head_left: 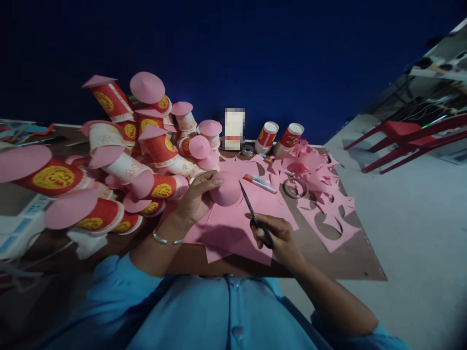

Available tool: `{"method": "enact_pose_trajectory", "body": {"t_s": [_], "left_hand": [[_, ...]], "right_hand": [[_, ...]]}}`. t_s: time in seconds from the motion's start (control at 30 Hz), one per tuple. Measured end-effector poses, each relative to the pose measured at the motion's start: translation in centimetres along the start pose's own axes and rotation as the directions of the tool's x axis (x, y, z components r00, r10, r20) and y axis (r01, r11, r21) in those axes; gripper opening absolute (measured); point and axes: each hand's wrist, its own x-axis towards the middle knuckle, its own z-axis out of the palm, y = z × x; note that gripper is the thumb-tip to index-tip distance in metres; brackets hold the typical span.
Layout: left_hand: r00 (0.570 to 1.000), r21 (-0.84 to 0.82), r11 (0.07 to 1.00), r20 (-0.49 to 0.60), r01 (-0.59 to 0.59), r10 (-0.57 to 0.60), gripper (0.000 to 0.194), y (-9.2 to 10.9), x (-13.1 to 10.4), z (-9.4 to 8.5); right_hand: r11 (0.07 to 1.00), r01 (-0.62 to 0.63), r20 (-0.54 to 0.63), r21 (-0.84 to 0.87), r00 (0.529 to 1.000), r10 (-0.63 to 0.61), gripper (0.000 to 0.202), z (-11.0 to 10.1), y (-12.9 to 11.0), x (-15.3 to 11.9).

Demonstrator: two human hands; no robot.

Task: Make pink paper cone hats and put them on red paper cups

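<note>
A pink paper cone (226, 190) is pinched at its left edge by my left hand (198, 197), thumb on top. My right hand (275, 235) grips black-handled scissors (251, 206), whose tips point up and forward, close to the right side of the cone. Pink paper sheets (233, 233) lie on the table below both hands. Beyond the scissors, a marker (260, 184) and another pen beside it rest on the pink paper.
Several paper cups with pink cone tops (160, 146) crowd the table's left side. Cut pink scraps (337, 221), a tape roll (295, 187) and cup stacks (267, 137) are on the right. A phone-like object (234, 129) stands at the back; a red stool (396, 133) is beyond.
</note>
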Motion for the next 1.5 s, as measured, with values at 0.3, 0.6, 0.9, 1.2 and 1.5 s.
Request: {"method": "enact_pose_trajectory", "body": {"t_s": [0.3, 0.6, 0.9, 1.2, 1.5], "left_hand": [[0.999, 0.049, 0.999, 0.041, -0.01, 0.008, 0.035, 0.18, 0.19, -0.05], [0.991, 0.098, 0.994, 0.116, 0.052, -0.063, 0.036, 0.53, 0.09, -0.44], [0.984, 0.093, 0.992, 0.145, 0.091, -0.104, 0.035, 0.47, 0.05, -0.33], [0.984, 0.108, 0.989, 0.132, 0.104, -0.118, 0.036, 0.34, 0.1, -0.4], [0.984, 0.121, 0.988, 0.14, 0.097, -0.114, 0.037, 0.31, 0.2, -0.55]], "right_hand": [[0.999, 0.001, 0.006, 0.043, 1.0, -0.001, 0.032, -0.13, 0.42, -0.04], [0.999, 0.025, 0.014, 0.029, 1.0, -0.026, 0.034, -0.09, 0.29, 0.02], [1.0, 0.0, 0.011, 0.006, 1.0, 0.0, 0.035, -0.15, 0.08, -0.07], [1.0, 0.011, 0.006, 0.01, 1.0, -0.011, 0.032, -0.19, 0.28, -0.14], [1.0, 0.013, 0.001, -0.008, 1.0, -0.013, 0.032, -0.37, 0.43, -0.27]]}}
